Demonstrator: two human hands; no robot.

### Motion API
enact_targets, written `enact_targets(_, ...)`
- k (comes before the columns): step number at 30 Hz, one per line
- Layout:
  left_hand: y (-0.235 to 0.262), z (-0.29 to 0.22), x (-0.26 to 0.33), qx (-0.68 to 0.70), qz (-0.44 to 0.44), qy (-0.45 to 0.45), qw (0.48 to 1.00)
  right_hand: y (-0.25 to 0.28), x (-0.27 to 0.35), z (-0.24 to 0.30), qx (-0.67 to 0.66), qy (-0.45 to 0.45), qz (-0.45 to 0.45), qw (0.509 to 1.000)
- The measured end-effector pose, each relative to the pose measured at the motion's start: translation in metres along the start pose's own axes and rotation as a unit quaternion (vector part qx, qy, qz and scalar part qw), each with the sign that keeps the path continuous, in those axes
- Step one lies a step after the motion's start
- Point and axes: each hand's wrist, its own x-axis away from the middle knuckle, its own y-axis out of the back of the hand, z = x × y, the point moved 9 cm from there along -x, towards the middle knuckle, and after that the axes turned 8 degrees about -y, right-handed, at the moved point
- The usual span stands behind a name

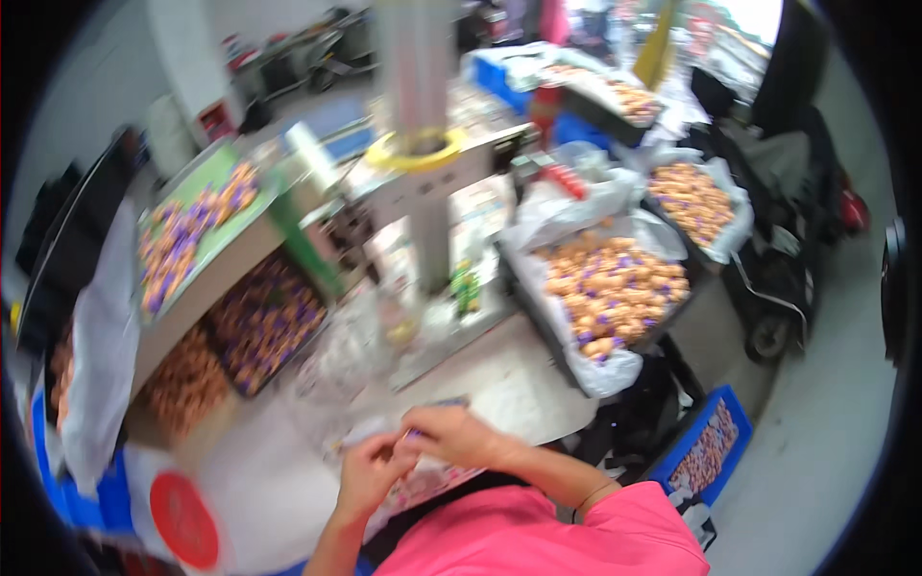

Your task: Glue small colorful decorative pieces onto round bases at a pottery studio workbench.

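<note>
Hands meet over the tabletop: left hand and right hand pinch a small purple-tipped piece, fingers closed on it. Judged step: fine handling of one piece; blur hides detail. Next move calls for a steady grip.

We see our left hand and right hand meeting close together over the pale table, fingers pinching a small item (too blurred to identify). To the right a lined tray of orange and purple sweets sits; at far left, a green tray holds more.
</note>
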Motion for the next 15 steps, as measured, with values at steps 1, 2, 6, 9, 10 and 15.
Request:
enact_targets(1,0.000,0.008,0.009,0.024,-0.012,0.009,1.000,-0.007,0.005,0.000,0.002,0.002,0.017,1.000)
enact_targets(2,-0.006,0.006,0.015,0.065,-0.029,0.005,0.997,-0.009,0.010,0.001,-0.001,-0.022,0.047,0.999)
enact_targets(6,-0.034,0.010,0.029,0.239,-0.030,0.014,0.971,0.002,0.036,0.010,-0.111,-0.030,-0.009,0.993)
enact_targets(9,-0.045,0.001,0.036,0.212,-0.085,0.058,0.972,0.009,0.043,0.016,-0.139,-0.030,-0.094,0.985)
enact_targets(10,-0.046,0.000,0.034,0.211,-0.088,0.055,0.972,0.012,0.042,0.015,-0.156,-0.056,-0.122,0.979)
enact_targets(15,-0.036,-0.012,0.028,0.254,-0.160,0.019,0.954,0.008,0.024,0.004,-0.258,-0.095,-0.168,0.947)
